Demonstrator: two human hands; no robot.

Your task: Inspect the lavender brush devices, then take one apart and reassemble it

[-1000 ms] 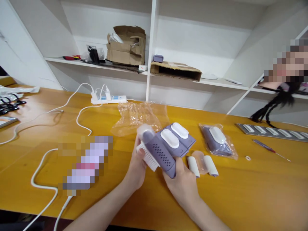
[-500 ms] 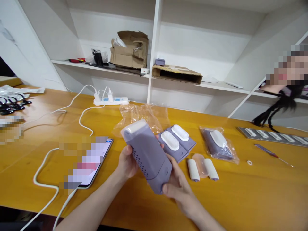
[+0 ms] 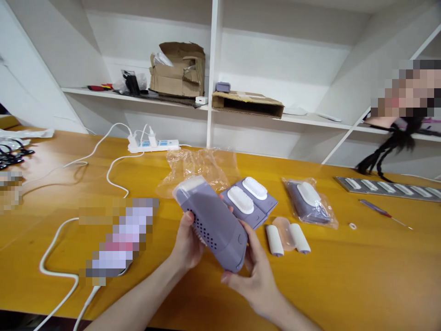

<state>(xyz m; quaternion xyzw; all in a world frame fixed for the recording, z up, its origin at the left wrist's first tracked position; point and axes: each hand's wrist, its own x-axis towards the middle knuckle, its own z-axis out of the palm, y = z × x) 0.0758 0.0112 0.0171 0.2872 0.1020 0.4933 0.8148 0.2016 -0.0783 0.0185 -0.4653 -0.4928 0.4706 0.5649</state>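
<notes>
So: hands [image 3: 189, 241] [image 3: 255, 278] grip purple unit [image 3: 213, 220]; clear bag [image 3: 331, 220] holds lookalike [image 3: 300, 202].

This looks like a small workshop or assembly room, with goods in multiples: a purple device [image 3: 213, 220], right and in front of the power strip [image 3: 172, 145], with a pair of similar purple units [image 3: 257, 219] just behind it and a bagged unit [image 3: 306, 209] farther right from the strip. Well to the strip's right are a thin screwdriver [image 3: 374, 207] and a grey tray [image 3: 341, 184] bearing a row of like white pieces. The strip lies on a long wood-coloured worktop [image 3: 344, 285] backed by open white shelving [image 3: 215, 59]; above it sits a torn cardboard box [image 3: 175, 76].
</notes>
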